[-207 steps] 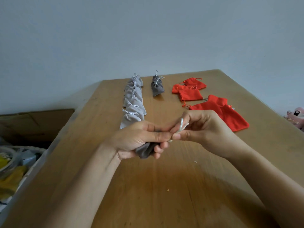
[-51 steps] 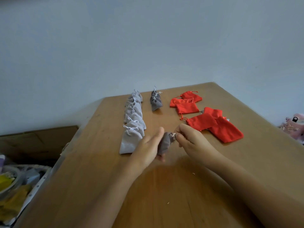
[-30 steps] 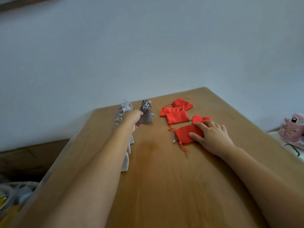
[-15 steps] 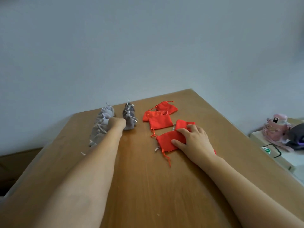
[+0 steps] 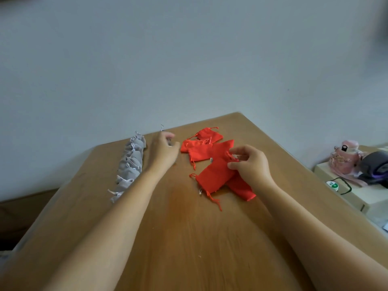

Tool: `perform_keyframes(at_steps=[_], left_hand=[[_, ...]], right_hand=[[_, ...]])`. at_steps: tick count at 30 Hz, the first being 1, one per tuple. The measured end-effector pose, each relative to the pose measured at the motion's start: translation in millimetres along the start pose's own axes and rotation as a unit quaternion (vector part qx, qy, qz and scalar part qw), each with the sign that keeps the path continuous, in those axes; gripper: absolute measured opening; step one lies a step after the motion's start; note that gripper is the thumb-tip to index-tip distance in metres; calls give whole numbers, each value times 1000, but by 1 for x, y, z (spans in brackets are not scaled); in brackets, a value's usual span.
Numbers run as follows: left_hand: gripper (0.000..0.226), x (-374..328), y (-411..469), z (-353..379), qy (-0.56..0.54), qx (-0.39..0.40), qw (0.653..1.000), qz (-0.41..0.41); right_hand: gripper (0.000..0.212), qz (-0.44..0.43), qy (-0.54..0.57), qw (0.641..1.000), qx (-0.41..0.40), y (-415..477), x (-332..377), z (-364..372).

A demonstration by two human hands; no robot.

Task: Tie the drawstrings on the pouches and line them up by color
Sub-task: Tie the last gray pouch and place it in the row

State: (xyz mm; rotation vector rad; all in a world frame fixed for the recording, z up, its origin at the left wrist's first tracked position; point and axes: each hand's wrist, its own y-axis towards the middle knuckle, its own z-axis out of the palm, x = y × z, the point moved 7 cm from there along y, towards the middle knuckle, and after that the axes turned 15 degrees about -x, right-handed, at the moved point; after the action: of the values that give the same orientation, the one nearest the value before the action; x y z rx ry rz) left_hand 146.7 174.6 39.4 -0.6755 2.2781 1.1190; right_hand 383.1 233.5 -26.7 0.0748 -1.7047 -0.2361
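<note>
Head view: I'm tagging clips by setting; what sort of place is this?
Likely a home room or small workroom: a wooden table against a bare pale wall, red pouches laid out on it, a pink bottle beside it.

Matt, soft, felt-like cloth in the red pouches (image 5: 214, 177) and grey pouches (image 5: 130, 164), thin white cord (image 5: 125, 180) at the grey necks, smooth lightly glossy wood grain on the table (image 5: 189, 238), flat matt paint on the wall (image 5: 189, 59), dull cardboard on the box (image 5: 352, 196).
</note>
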Motion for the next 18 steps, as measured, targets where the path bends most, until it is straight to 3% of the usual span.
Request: perform_keyframes(at_steps=[2, 5, 7, 9, 11, 15, 18], left_hand=[[27, -24, -30, 6, -19, 72, 995, 63], [44, -36, -75, 22, -54, 189, 976, 94], [64, -31, -95, 30, -84, 248, 964, 49], [69, -18, -101, 36, -134, 270, 952, -56], [60, -8, -103, 39, -160, 279, 940, -114], [18, 5, -100, 36, -179, 240, 945, -131], [18, 5, -97, 31, -193, 213, 946, -152]], right_hand=[[39, 66, 57, 994, 67, -3, -1, 2], [40, 103, 102, 979, 142, -11, 4, 1], [40, 97, 105, 974, 175, -14, 7, -3], [40, 82, 102, 975, 182, -13, 7, -7], [37, 80, 117, 975, 170, -13, 7, -10], [34, 77, 147, 978, 126, -9, 10, -14], [35, -32, 112, 993, -24, -1, 29, -34]])
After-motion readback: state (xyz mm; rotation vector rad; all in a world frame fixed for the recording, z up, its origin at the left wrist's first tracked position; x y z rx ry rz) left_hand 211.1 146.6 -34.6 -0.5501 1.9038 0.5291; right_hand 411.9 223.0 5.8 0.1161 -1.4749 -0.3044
